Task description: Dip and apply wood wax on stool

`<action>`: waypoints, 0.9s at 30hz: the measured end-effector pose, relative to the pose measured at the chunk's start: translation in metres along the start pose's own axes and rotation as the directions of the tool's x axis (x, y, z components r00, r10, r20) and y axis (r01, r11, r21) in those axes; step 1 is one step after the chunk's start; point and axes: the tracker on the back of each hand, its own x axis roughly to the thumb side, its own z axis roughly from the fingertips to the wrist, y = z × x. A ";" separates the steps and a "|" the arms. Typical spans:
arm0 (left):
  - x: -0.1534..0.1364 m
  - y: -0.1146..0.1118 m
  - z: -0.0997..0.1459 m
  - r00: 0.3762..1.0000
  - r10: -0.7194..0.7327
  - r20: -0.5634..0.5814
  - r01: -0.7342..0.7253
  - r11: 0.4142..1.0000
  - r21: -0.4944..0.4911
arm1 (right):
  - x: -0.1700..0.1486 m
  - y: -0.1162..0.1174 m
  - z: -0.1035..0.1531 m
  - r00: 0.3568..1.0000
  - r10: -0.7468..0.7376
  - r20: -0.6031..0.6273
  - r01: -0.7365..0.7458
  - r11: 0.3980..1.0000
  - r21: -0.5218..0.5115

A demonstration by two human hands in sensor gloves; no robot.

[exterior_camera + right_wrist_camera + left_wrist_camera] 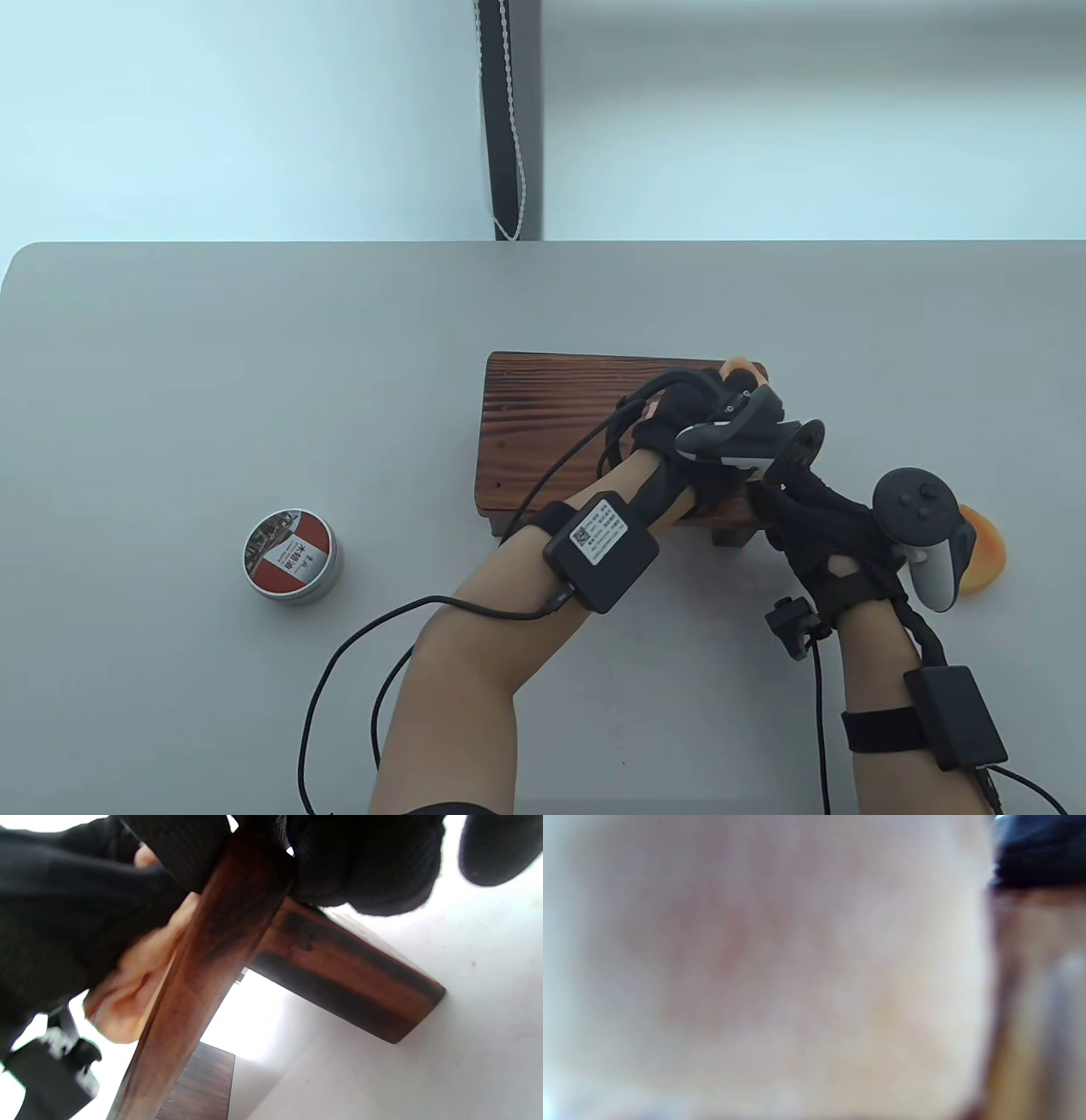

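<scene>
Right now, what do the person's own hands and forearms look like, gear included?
Both hands wear black knit gloves. The left hand carries a grey-and-black tracker on its back; the right hand carries one with a round black button face. The forearms are bare. Each has a black box strapped on, the left one bearing a white label with a QR code, and black cables run from the gear.

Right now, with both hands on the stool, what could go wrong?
1. The left hand works an orange sponge at the far right corner of the stool; it may slide off the edge and smear wax on the table.
2. The right hand grips only the near right edge; a hard push could tip or skid the stool.
3. The wax tin sits far left, so re-dipping means a long reach with trailing cables.
</scene>
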 end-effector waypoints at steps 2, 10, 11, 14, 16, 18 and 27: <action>-0.001 -0.004 0.017 1.000 0.030 0.004 -0.030 1.000 -0.001 | 0.000 0.000 0.000 1.000 -0.001 -0.001 0.001 1.000 0.000; 0.010 -0.017 0.098 0.992 -0.047 0.114 0.043 0.999 0.032 | 0.000 -0.001 -0.001 1.000 0.000 -0.002 0.000 1.000 0.006; 0.011 -0.018 0.106 0.990 -0.059 0.127 0.056 0.998 0.027 | -0.001 -0.001 -0.001 1.000 -0.001 -0.003 0.001 1.000 0.006; 0.013 -0.022 0.133 0.984 -0.081 0.160 0.080 0.997 0.016 | -0.001 -0.001 0.000 1.000 -0.001 -0.004 0.001 1.000 0.001; 0.012 -0.023 0.148 0.980 -0.096 0.173 0.098 0.995 -0.003 | -0.001 -0.001 0.000 1.000 0.000 -0.004 0.000 1.000 -0.001; 0.007 -0.022 0.166 0.981 -0.095 0.167 0.095 0.995 0.003 | -0.001 0.000 0.000 1.000 0.000 -0.004 0.000 1.000 -0.008; -0.072 0.022 0.235 0.991 -0.069 -0.114 0.086 0.985 0.148 | -0.002 0.000 0.001 1.000 0.022 0.004 -0.022 1.000 -0.017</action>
